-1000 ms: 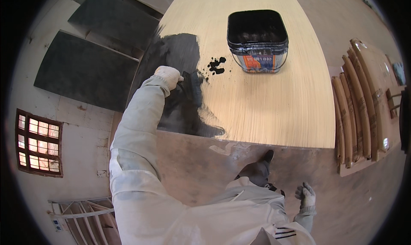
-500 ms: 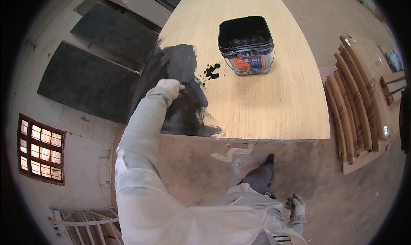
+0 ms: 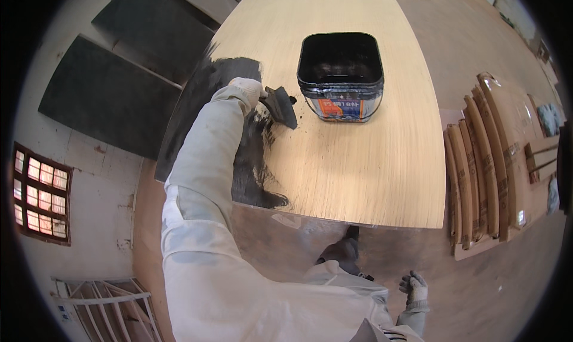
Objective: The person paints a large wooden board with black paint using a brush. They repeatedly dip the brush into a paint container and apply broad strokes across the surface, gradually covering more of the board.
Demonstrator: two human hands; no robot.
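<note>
Left hand (image 3: 248, 90): grip closed on scraper (image 3: 279, 107), blade held at edge of black coating (image 3: 248, 163), left of bucket (image 3: 340, 82), over wood-grain panel (image 3: 358, 169). Right hand (image 3: 415, 289): loosely curled, nothing seen held. Bucket could be knocked by an overlong stroke; ridges could be left by uneven pressure.

I'm watching a pale, wood-grained board (image 3: 358, 169) through the headset — on it stands an open, squarish bucket (image 3: 340, 108), upright. Left of the bucket I see ragged black coating (image 3: 250, 169) spread out to the board's side edge. A small dark blob (image 3: 293, 99) sits just beside the bucket's left wall — right of the bucket, bare grain shows.
</note>
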